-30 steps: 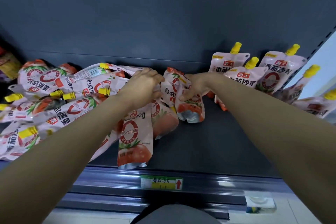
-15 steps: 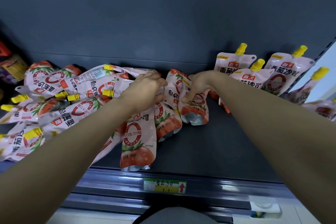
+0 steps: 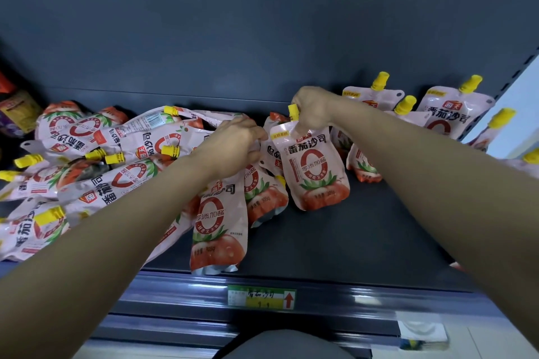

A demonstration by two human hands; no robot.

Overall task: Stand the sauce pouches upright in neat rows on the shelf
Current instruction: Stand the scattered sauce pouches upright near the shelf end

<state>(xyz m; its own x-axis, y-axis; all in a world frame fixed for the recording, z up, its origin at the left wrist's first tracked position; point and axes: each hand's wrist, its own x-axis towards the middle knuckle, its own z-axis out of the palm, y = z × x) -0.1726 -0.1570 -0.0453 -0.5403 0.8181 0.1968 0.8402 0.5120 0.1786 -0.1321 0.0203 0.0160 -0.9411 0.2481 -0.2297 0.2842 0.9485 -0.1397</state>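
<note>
Sauce pouches (image 3: pixel 122 160) lie mostly in a disordered heap over the left half of the shelf (image 3: pixel 350 242), flat and crossing each other. Only a small upright group (image 3: pixel 449 114) stands at the back right corner, so I judge the task is in an early part: nearly the whole heap is left to stand in rows.

Near the middle of the shelf, the right hand (image 3: pixel 312 108) pinches the lifted pouch (image 3: pixel 315 166) at its top, beside the yellow cap (image 3: pixel 293 112). I cannot tell if its bottom touches the shelf. The left hand (image 3: pixel 233 148), fingers curled, grips the top of a lying pouch (image 3: pixel 217 221) that reaches the front edge.

The shelf is dark and flat, with a dark back panel (image 3: pixel 262 23), a grey front rail (image 3: pixel 175 294) and a green-yellow price label (image 3: pixel 261 297).
</note>
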